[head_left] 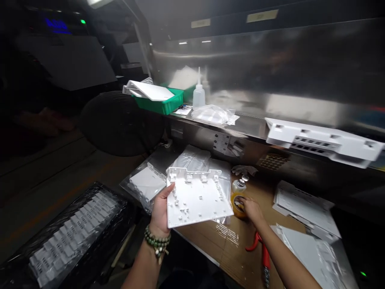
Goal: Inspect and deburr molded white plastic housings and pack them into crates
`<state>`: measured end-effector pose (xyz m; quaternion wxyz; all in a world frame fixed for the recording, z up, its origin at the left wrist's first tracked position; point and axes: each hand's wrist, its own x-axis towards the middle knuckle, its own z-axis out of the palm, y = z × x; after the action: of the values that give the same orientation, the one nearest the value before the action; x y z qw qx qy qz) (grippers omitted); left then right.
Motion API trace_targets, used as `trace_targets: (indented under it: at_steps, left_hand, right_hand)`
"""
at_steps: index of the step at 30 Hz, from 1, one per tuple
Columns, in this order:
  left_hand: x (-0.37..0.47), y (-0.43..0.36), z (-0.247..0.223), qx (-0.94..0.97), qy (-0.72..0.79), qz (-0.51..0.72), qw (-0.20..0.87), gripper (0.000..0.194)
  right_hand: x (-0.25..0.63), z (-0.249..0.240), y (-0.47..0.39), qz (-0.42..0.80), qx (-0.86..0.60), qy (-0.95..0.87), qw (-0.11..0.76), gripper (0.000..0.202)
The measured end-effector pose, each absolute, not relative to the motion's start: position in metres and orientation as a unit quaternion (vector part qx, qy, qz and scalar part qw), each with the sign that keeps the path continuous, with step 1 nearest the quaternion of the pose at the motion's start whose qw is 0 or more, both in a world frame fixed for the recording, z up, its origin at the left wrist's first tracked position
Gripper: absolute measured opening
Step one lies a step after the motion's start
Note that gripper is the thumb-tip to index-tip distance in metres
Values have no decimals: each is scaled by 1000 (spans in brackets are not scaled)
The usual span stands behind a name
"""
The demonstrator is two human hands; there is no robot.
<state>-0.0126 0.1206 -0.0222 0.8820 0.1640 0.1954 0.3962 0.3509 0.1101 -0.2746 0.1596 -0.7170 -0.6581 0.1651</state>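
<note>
White plastic panel [198,198]: head view; thin moulded plate with clips and pegs, raised over the cardboard-covered bench [228,241].
Left hand [161,208]: clamped on the panel's left edge, thumb on top.
Right hand [252,209]: apart from the panel, fingers resting on a yellow tape roll [237,200], just beside a small bottle [240,185].
Handling, judged: light, stiff, smooth; pegs look fragile.
Grip, judged: plain edges, clear of clips.

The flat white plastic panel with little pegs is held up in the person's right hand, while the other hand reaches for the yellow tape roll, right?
Not quite. The head view shows the flat white plastic panel in the left hand; the right hand reaches the yellow tape roll.
</note>
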Motion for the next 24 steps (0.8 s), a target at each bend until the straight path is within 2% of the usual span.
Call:
trace_targets:
  at_steps: [5, 9, 13, 20, 24]
  left_hand:
    - [-19, 124, -28, 122, 211, 414, 877, 64]
    - [-19, 128, -41, 31, 292, 405, 866, 61]
    - [-11, 135, -52, -14, 359, 403, 842, 60]
    - [-1, 141, -54, -43, 337, 395, 854, 58]
    - [3, 142, -49, -53, 336, 407, 847, 56]
  right_hand:
    - [362, -268, 101, 112, -733, -645, 184, 33]
    - [378, -244, 117, 57, -767, -609, 192, 42]
    - [377, -222, 148, 31, -785, -598, 159, 34]
    - [359, -206, 180, 44, -779, -623, 46, 17]
    - [359, -199, 187, 65, -787, -613, 1, 19]
